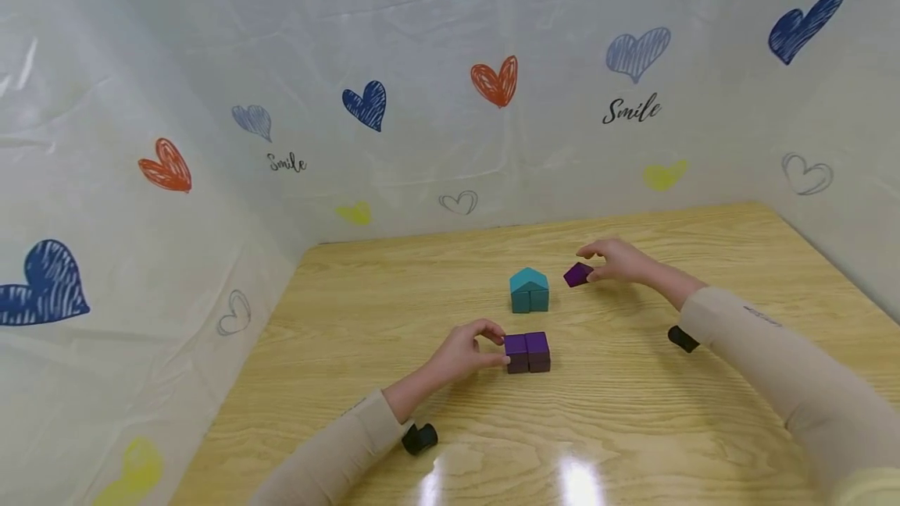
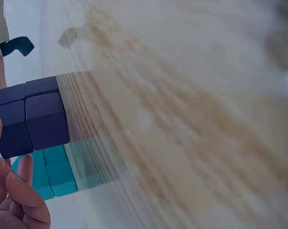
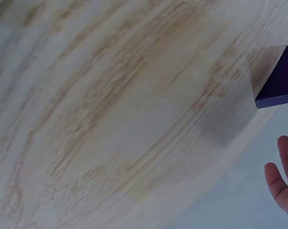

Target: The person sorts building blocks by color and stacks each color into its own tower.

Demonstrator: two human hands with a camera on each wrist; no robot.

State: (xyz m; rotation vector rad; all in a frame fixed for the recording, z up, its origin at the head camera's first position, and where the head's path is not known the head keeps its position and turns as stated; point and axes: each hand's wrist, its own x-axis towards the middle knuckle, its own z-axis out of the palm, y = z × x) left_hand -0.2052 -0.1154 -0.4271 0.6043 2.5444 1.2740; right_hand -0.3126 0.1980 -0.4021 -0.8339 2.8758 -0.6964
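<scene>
A two-wide, two-high stack of purple blocks [image 1: 537, 341] stands on the wooden table; the left wrist view shows its seams. My left hand [image 1: 462, 351] pinches the stack's left column, thumb at the front and a finger around the back. Farther right, a purple triangular block [image 1: 576, 275] stands on the table, its triangular face visible in the right wrist view. Close beside it is my right hand [image 1: 622, 261], fingers spread, the thumb at the block's right side. The forefinger is clear of it. Whether the thumb touches the block I cannot tell.
Behind the purple stack, teal blocks [image 1: 530, 301] stand side by side under a teal roof-shaped top [image 1: 529, 279]. Pale sheeting with printed hearts [image 1: 494, 81] borders the table [image 1: 394, 279] at the back and sides. Black wrist mounts [image 1: 419, 439] hang under both sleeves.
</scene>
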